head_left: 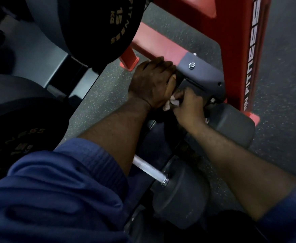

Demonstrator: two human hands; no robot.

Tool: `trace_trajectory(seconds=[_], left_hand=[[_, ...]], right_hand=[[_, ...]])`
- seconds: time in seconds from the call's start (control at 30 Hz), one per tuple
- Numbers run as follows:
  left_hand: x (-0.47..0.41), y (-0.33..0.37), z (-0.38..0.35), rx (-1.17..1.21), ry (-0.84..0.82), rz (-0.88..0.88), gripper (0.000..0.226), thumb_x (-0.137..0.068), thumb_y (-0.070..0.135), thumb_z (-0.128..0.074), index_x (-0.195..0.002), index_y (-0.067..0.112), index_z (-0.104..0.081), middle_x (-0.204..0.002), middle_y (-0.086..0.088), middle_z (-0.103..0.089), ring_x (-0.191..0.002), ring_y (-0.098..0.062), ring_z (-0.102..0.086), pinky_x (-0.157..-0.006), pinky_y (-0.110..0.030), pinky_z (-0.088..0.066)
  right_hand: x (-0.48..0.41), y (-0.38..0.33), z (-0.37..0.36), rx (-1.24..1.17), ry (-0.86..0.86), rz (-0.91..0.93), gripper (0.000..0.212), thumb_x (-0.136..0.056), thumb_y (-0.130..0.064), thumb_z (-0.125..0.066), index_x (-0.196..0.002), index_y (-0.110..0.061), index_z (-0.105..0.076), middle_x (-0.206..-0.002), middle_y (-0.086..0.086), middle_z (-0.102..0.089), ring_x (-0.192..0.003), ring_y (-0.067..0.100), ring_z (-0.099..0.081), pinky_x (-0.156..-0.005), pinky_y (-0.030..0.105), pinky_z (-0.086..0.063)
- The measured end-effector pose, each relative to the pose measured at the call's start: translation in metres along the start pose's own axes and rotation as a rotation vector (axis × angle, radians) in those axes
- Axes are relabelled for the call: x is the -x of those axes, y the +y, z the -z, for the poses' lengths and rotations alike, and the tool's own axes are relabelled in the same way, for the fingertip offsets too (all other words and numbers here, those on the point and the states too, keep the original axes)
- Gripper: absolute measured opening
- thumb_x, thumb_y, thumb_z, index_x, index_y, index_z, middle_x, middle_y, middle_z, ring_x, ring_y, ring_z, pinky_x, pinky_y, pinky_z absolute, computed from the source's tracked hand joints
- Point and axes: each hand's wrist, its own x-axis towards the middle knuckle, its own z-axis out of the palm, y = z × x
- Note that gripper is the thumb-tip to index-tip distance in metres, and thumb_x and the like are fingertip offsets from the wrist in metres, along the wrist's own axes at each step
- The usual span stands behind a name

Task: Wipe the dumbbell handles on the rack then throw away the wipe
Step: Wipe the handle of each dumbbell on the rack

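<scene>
Where both hands meet at frame centre: right hand [187, 106], fingers curled, pinches crumpled white wipe [171, 103], touching left hand [152, 83]. Left hand: fingers bent beside grey bracket [201, 74]; grasp cannot be told. Dumbbell [180, 188] with chrome handle [150, 171], lower centre. Red frame [249, 50], upper right.

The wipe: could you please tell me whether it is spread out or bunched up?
Bunched up: only small crumpled white bits of the wipe show between the left hand and the right hand.
</scene>
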Motion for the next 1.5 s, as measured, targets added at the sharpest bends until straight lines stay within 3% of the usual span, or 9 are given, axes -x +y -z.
trace_trajectory(seconds=[0.1, 0.27, 0.47, 0.6, 0.67, 0.8, 1.03, 1.27, 1.5], left_hand=[[0.000, 0.002, -0.002, 0.003, 0.025, 0.004, 0.038, -0.099, 0.039, -0.050, -0.122, 0.021, -0.074, -0.130, 0.001, -0.072, -0.131, -0.024, -0.060, -0.105, -0.045, -0.046], [0.001, 0.001, -0.002, 0.029, 0.067, 0.000, 0.037, -0.097, 0.040, -0.052, -0.118, 0.021, -0.075, -0.127, 0.001, -0.073, -0.129, -0.025, -0.061, -0.103, -0.045, -0.047], [0.001, 0.001, -0.001, 0.028, 0.087, 0.005, 0.037, -0.097, 0.039, -0.052, -0.117, 0.020, -0.077, -0.125, 0.000, -0.074, -0.128, -0.026, -0.062, -0.102, -0.044, -0.047], [0.002, 0.001, -0.002, 0.032, 0.083, 0.000, 0.036, -0.098, 0.040, -0.051, -0.117, 0.021, -0.076, -0.125, 0.001, -0.073, -0.129, -0.025, -0.062, -0.102, -0.045, -0.047], [0.001, 0.002, -0.001, 0.035, 0.072, 0.015, 0.037, -0.098, 0.040, -0.051, -0.118, 0.021, -0.076, -0.126, 0.002, -0.073, -0.129, -0.024, -0.061, -0.103, -0.044, -0.047], [0.001, 0.002, 0.000, 0.022, 0.064, 0.013, 0.037, -0.098, 0.040, -0.051, -0.119, 0.022, -0.076, -0.128, 0.002, -0.073, -0.129, -0.024, -0.062, -0.104, -0.044, -0.047], [0.000, 0.003, 0.000, 0.017, 0.051, 0.008, 0.036, -0.098, 0.039, -0.052, -0.120, 0.022, -0.075, -0.127, 0.003, -0.073, -0.129, -0.023, -0.061, -0.102, -0.044, -0.047], [0.000, 0.001, -0.001, 0.029, 0.027, 0.010, 0.039, -0.100, 0.041, -0.048, -0.121, 0.020, -0.074, -0.130, 0.000, -0.072, -0.132, -0.025, -0.059, -0.104, -0.046, -0.046], [0.000, 0.000, -0.003, 0.027, 0.038, 0.019, 0.041, -0.100, 0.043, -0.048, -0.124, 0.021, -0.074, -0.131, 0.002, -0.072, -0.132, -0.023, -0.059, -0.104, -0.043, -0.043]], right_hand=[[-0.017, -0.003, -0.008, 0.175, -0.125, -0.093, 0.044, -0.080, -0.025, -0.079, -0.113, -0.007, -0.056, -0.109, 0.016, -0.070, -0.107, 0.036, -0.066, -0.082, 0.035, -0.053], [-0.041, -0.011, -0.025, 0.460, -0.423, -0.207, 0.081, -0.058, -0.049, -0.087, -0.129, -0.021, -0.061, -0.132, 0.009, -0.065, -0.118, 0.030, -0.065, -0.095, 0.039, -0.056], [-0.070, -0.023, -0.018, 0.439, -1.049, -0.263, 0.009, -0.092, -0.013, -0.072, -0.096, -0.007, -0.067, -0.071, 0.006, -0.062, -0.055, 0.008, -0.059, -0.053, 0.014, -0.048], [-0.076, -0.020, -0.003, 0.121, -1.187, -0.636, 0.020, -0.073, -0.016, -0.081, -0.080, -0.017, -0.062, -0.070, -0.004, -0.055, -0.065, 0.008, -0.062, -0.070, 0.026, -0.048], [-0.068, -0.018, -0.010, 0.254, -1.041, -0.465, 0.017, -0.079, -0.018, -0.081, -0.081, -0.016, -0.064, -0.069, -0.002, -0.061, -0.079, 0.022, -0.071, -0.066, 0.025, -0.050], [-0.018, 0.002, -0.031, 0.629, -0.142, -0.048, 0.042, -0.076, -0.052, -0.071, -0.107, -0.024, -0.071, -0.108, 0.003, -0.074, -0.106, 0.029, -0.070, -0.086, 0.035, -0.049], [-0.070, -0.006, 0.004, 0.159, -1.096, -0.445, 0.012, -0.088, -0.019, -0.078, -0.093, -0.022, -0.067, -0.082, 0.004, -0.067, -0.063, 0.013, -0.063, -0.061, 0.028, -0.049], [-0.051, 0.003, 0.015, 0.391, -0.647, 0.028, 0.040, -0.094, -0.040, -0.064, -0.119, -0.010, -0.068, -0.118, 0.011, -0.070, -0.114, 0.025, -0.065, -0.087, 0.031, -0.050], [-0.056, 0.015, 0.042, -0.123, -0.474, -0.259, 0.012, -0.086, -0.006, -0.076, -0.082, -0.013, -0.068, -0.076, 0.005, -0.069, -0.064, 0.013, -0.061, -0.054, 0.026, -0.052]])
